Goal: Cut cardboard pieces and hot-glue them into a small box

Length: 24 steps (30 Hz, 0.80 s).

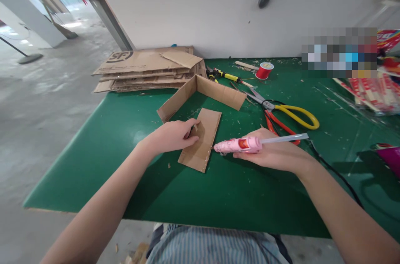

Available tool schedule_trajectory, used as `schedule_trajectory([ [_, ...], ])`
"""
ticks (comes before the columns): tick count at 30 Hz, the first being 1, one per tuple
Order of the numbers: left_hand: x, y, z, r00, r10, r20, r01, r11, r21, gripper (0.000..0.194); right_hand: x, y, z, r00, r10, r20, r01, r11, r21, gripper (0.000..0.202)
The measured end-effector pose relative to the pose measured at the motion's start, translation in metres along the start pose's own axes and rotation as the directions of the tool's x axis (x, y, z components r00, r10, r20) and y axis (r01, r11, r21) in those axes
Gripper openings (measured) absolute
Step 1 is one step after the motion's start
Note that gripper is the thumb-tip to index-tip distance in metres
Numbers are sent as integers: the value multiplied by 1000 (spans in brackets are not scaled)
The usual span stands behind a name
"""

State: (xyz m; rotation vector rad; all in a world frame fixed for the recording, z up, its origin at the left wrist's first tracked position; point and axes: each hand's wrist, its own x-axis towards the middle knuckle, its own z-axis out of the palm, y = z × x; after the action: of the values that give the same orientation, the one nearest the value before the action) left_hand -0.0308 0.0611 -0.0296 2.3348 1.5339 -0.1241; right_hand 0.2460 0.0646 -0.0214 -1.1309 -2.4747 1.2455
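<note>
A flat rectangular cardboard piece [204, 130] lies on the green table before me. My left hand [175, 134] holds it at its left edge, thumb and index finger resting apart on its face; the other fingers are hidden. My right hand [268, 153] is closed around a pink hot glue gun [236, 145], with a clear glue stick [284, 138] protruding from its back. The nozzle points left, at the piece's right edge, where small shiny spots show. Just behind stands a cardboard strip bent into an angle [220, 90], upright on its edge.
Stacked cardboard sheets [146, 62] lie back left. Scissors [290, 116] with yellow and red handles, a red thread spool [264, 71] and a yellow-black tool [229, 75] lie back right. A black cord [337, 174] trails right. Red-and-white packets [371, 91] sit far right, by the white wall.
</note>
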Motion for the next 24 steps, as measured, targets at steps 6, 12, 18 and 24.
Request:
schedule_trajectory([
  [6, 1, -2, 2, 1000, 5, -3, -5, 1000, -8, 49, -2, 2, 5, 998, 33, 54, -29, 996, -84, 22],
  [12, 1, -1, 2, 1000, 0, -1, 0, 1000, -6, 50, -3, 5, 9, 996, 11, 90, -2, 995, -95, 32],
  [18, 2, -2, 2, 1000, -2, -7, 2, 1000, -10, 50, 0, 6, 14, 991, -65, 116, 84, 982, -168, 38],
  [24, 2, -2, 2, 1000, 3, -9, -3, 1000, -6, 50, 2, 3, 14, 991, -63, 118, 83, 983, -166, 37],
])
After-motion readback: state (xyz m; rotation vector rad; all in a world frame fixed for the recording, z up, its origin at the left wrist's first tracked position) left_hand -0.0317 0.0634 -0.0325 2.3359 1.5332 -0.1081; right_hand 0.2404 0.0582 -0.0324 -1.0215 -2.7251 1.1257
